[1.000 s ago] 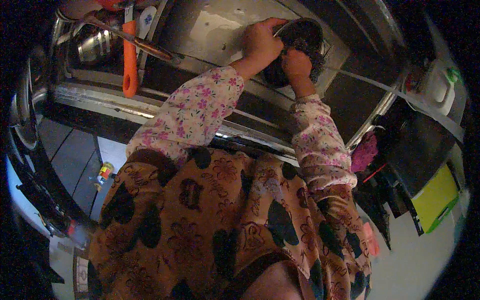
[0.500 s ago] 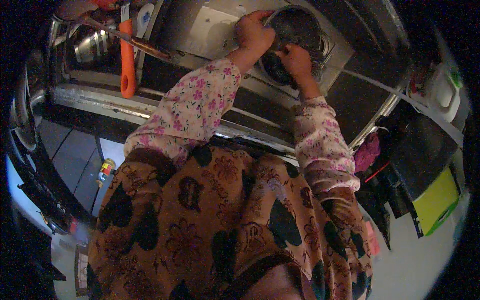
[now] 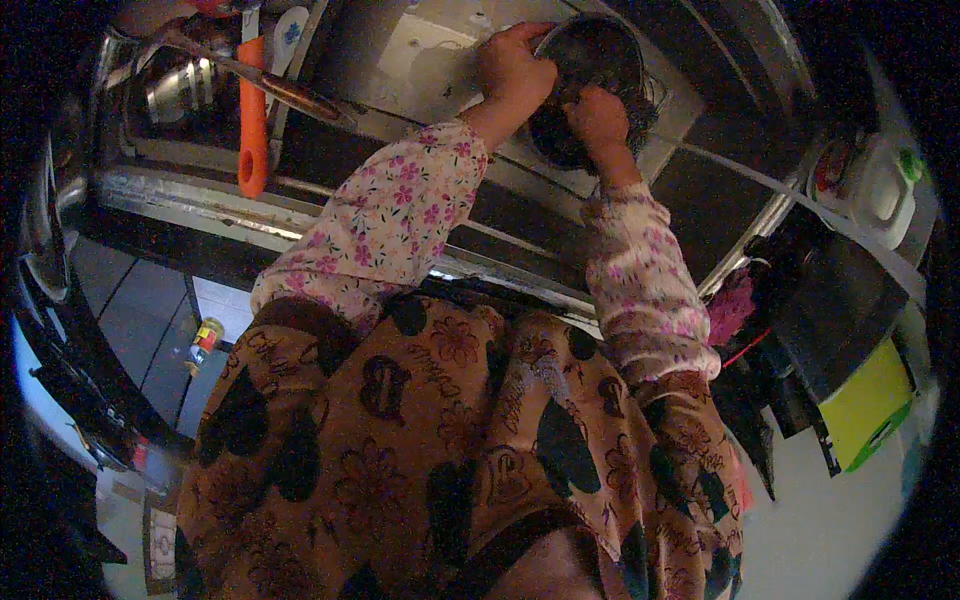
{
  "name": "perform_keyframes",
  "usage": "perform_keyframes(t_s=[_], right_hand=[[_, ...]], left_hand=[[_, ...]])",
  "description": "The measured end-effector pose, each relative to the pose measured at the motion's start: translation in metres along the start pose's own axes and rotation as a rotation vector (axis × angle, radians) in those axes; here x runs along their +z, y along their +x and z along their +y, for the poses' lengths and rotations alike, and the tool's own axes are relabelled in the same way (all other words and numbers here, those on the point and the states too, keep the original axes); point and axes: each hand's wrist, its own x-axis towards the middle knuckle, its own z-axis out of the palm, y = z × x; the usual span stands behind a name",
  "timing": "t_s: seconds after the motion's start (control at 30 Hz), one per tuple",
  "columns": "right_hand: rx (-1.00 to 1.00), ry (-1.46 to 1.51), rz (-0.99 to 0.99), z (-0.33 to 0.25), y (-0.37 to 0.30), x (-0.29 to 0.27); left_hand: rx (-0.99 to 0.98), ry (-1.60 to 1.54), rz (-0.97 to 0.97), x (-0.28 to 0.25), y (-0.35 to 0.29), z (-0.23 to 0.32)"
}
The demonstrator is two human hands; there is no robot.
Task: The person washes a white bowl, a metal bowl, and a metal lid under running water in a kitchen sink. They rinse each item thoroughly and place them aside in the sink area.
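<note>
At the top, right of centre, a dark round metal pot (image 3: 590, 55) stands tilted in a light-coloured, sink-like area. My left hand (image 3: 515, 72) grips the pot's left rim, its thumb pointing over the edge. Inside the mouth of the pot is my right hand (image 3: 602, 122), with curled fingers against the inner wall. Whatever those fingers hold, if anything, is hidden beneath them. The pot's inside is too dark to make out. Floral sleeve covers (image 3: 395, 195) wrap both my forearms.
To the left lie an orange-handled utensil (image 3: 252, 150), a wooden-handled utensil (image 3: 300, 97) and a white spoon (image 3: 290, 28). The metal counter edge (image 3: 215, 212) runs before me. At right are a white plastic container (image 3: 885, 200), a pink cloth (image 3: 733, 305) and a yellow-green board (image 3: 868, 400).
My right hand has shifted slightly within the pot, its fingers more tucked in. My left hand keeps its hold on the rim, and the view has moved a little.
</note>
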Motion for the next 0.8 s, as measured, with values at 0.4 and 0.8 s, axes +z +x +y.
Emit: perform_keyframes(t_s=[0.4, 0.8], right_hand=[[-0.041, 0.071, 0.059, -0.001, -0.001, -0.003], [0.065, 0.014, 0.033, -0.003, 0.002, -0.007]], left_hand=[[-0.042, 0.101, -0.024, -0.004, 0.002, 0.007], [0.031, 0.055, 0.028, 0.004, -0.004, -0.001]])
